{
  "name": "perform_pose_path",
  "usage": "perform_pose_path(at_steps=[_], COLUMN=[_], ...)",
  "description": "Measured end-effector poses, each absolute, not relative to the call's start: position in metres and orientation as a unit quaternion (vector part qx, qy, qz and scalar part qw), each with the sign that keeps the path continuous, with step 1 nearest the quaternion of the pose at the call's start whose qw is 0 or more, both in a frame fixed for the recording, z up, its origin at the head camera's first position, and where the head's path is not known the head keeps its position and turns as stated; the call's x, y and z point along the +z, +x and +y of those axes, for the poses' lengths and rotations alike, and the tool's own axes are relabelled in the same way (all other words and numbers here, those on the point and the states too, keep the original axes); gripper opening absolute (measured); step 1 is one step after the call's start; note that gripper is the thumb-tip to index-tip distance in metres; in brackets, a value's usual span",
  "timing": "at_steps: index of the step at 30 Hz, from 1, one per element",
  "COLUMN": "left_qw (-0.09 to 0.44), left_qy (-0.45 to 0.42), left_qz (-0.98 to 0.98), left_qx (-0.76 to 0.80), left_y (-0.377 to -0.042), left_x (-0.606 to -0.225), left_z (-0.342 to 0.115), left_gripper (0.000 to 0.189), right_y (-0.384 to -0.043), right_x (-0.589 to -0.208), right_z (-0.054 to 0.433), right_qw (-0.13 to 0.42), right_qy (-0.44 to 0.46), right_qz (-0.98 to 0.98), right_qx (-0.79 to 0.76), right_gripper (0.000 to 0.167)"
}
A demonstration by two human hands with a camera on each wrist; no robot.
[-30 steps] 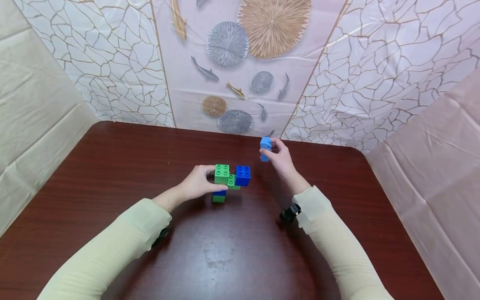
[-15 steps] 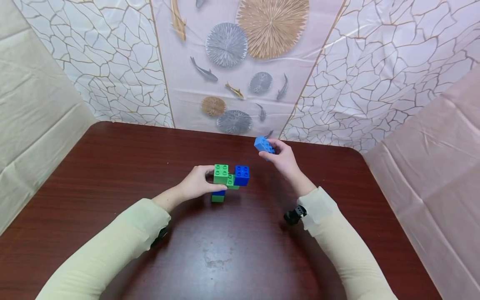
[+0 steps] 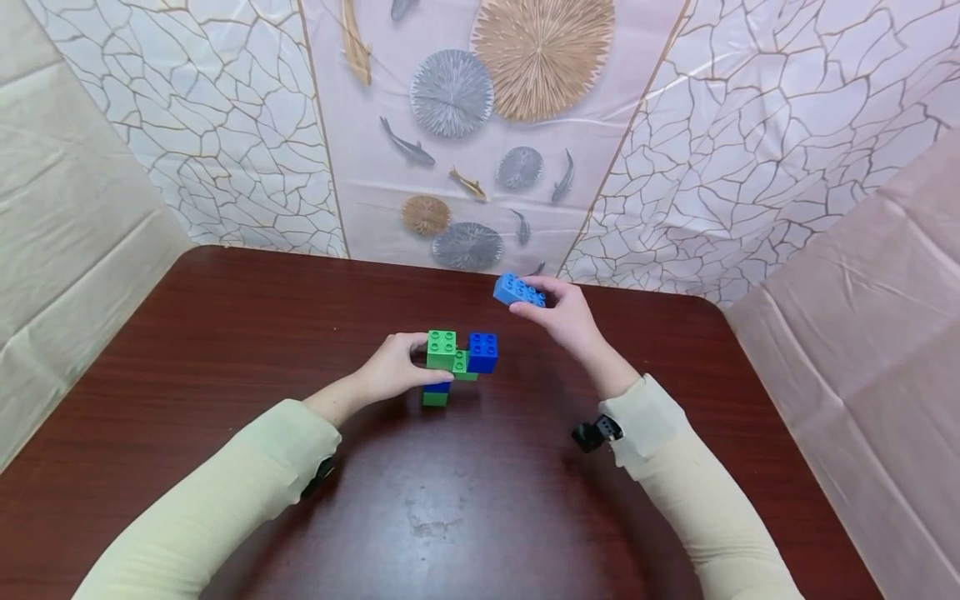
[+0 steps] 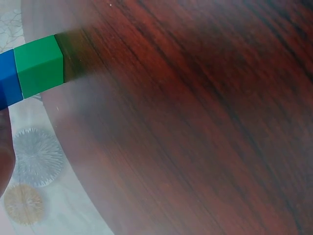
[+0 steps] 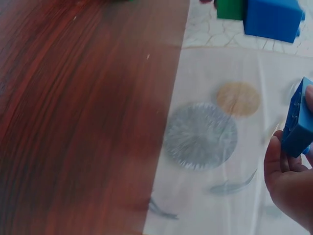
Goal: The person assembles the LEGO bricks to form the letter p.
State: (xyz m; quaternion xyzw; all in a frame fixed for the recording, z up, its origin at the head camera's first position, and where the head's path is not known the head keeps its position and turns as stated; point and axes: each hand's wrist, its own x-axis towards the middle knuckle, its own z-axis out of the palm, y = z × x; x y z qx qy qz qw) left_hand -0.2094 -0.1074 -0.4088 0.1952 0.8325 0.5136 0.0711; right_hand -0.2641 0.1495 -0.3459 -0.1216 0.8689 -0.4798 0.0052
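My left hand [image 3: 392,367] grips a small structure of toy building blocks between thumb and fingers, at its upper green block [image 3: 441,348]. A lower green piece [image 3: 461,363] juts out to the right and bears a dark blue block [image 3: 482,353]. At the foot is another green block [image 3: 435,399], also large in the left wrist view, under a blue block [image 4: 7,79]. Behind and right of the structure, my right hand [image 3: 566,317] holds up a light blue block [image 3: 513,290], tilted, its studs showing. In the right wrist view, fingers [image 5: 275,152] support that block.
Both hands work over a dark reddish wooden table [image 3: 225,333]. A patterned wall covering [image 3: 390,192] rises behind its far edge, and pale cloth [image 3: 862,333] hangs at the sides. A black wrist device [image 3: 597,433] sits under the right sleeve.
My right hand has turned the light blue block from upright to a slant and shifted it slightly left, studs now facing up and forward. The left hand and structure stay nearly still.
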Motion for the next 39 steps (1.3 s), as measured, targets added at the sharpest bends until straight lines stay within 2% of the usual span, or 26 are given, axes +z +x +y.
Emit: perform_pose_path(at_steps=[9, 18, 27, 39], left_qw=[0.073, 0.072, 0.076, 0.079], left_qy=[0.195, 0.209, 0.218, 0.227], left_qz=[0.831, 0.826, 0.824, 0.823], left_qx=[0.516, 0.519, 0.517, 0.515], left_y=[-0.211, -0.210, -0.211, -0.211], left_x=[-0.411, -0.411, -0.411, -0.411], left_z=[-0.108, -0.108, -0.108, -0.110], left_gripper=[0.041, 0.041, 0.045, 0.048], right_y=[-0.245, -0.228, -0.223, -0.221], right_x=[-0.332, -0.327, -0.334, -0.335], right_z=[0.128, 0.109, 0.097, 0.093], right_qw=[0.009, 0.037, 0.017, 0.031], right_qy=[-0.181, -0.242, -0.297, -0.306], right_qz=[0.868, 0.861, 0.860, 0.863], right_qx=[-0.462, -0.446, -0.414, -0.400], right_gripper=[0.043, 0.041, 0.039, 0.039])
